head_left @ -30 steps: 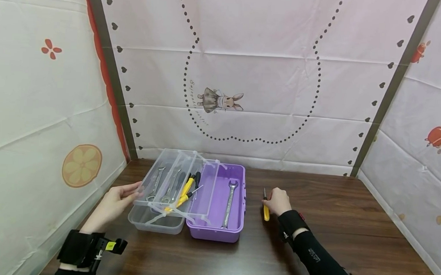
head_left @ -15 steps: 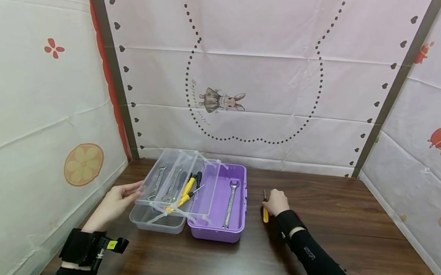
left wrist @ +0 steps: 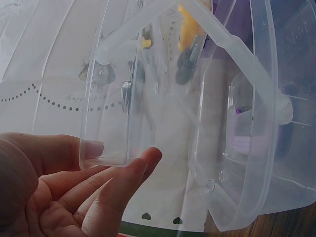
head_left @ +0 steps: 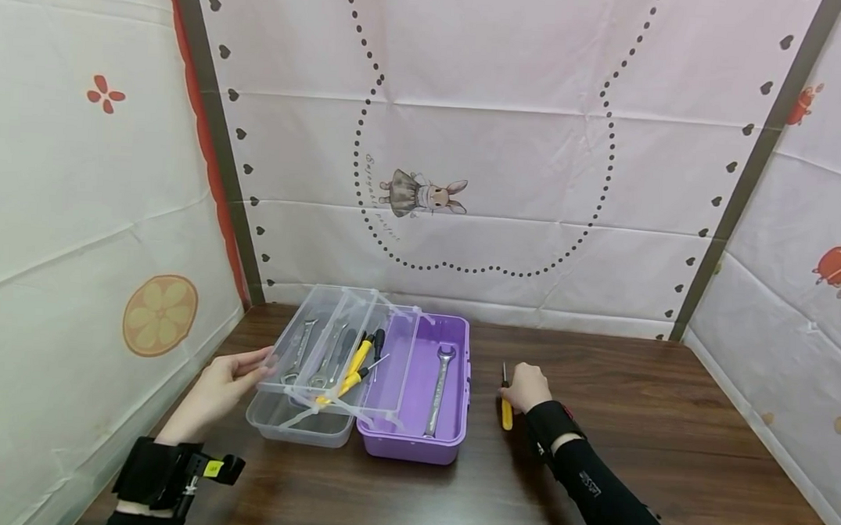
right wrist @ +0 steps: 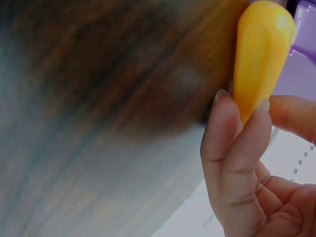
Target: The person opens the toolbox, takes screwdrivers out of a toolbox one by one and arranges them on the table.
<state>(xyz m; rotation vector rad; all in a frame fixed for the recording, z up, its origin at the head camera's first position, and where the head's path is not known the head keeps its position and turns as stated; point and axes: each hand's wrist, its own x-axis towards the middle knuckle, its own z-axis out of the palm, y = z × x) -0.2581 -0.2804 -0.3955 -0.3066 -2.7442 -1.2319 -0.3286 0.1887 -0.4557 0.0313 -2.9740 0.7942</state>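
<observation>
Patterned cloth (head_left: 495,156) on three sides makes this wood-grain tabletop (head_left: 640,397) a screened-off booth.

No txt legible; white lettering (head_left: 589,483) on R sleeve (head_left: 616,502), script (head_left: 370,169) on backdrop (head_left: 481,159), yellow tag (head_left: 212,469) too small/blurry.

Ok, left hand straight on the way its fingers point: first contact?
The upper clear tray, whose outer edge the left hand pinches. Past that edge, probably a wrench, though depth through the see-through tray is unclear.
</observation>
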